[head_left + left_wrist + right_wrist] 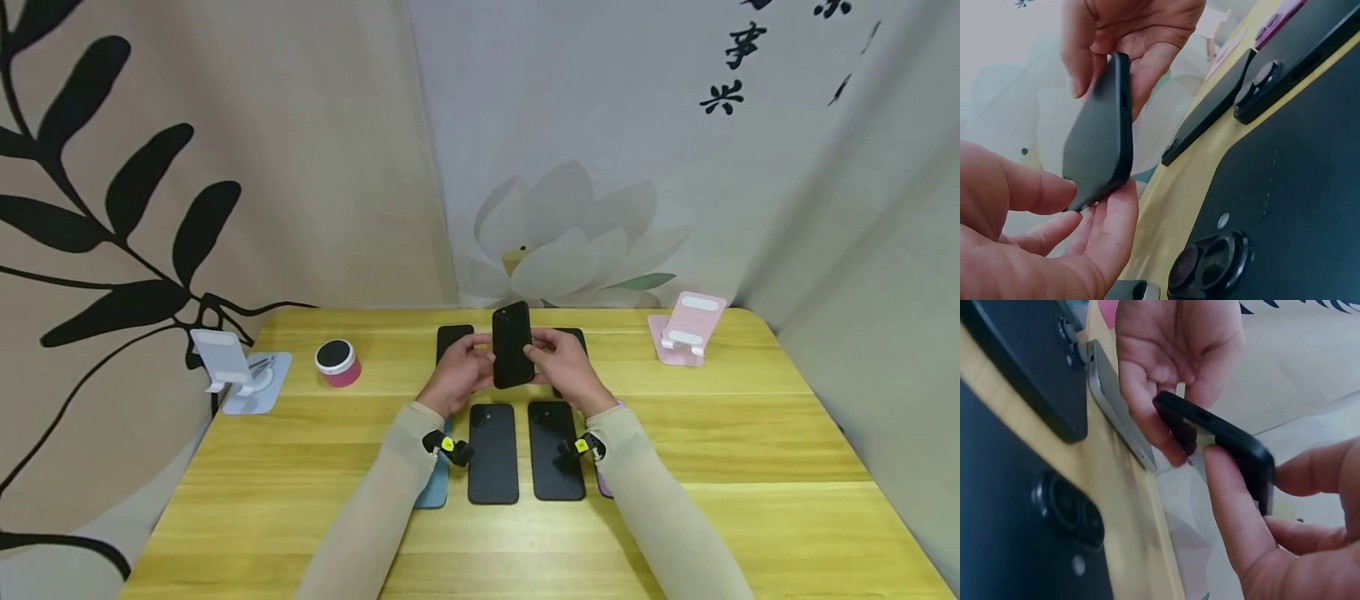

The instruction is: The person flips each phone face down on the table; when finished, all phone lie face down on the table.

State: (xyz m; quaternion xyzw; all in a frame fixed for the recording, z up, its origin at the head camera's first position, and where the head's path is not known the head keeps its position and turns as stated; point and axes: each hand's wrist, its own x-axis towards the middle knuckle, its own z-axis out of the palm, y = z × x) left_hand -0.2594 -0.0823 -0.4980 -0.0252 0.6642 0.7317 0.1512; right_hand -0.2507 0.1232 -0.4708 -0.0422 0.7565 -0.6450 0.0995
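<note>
A black smartphone (512, 346) is held up over the far part of the table, between both hands. My left hand (462, 375) pinches its left edge with thumb and fingers, which the left wrist view shows at the phone's lower corner. On the opposite edge, my right hand (568, 367) grips it, thumb over the near face and fingers behind. In the right wrist view, the held phone (1241, 440) appears edge-on between the two hands. Below the wrists lie a dark phone (492, 454) and a black phone (551, 446), camera sides up.
A blue phone (432, 490) and a purple phone (603, 485) lie partly under the forearms. Two more phones, one at back left (453, 335), are half hidden by the hands. A white stand (225, 358), pink jar (341, 371) and pink stand (690, 325) stand farther out.
</note>
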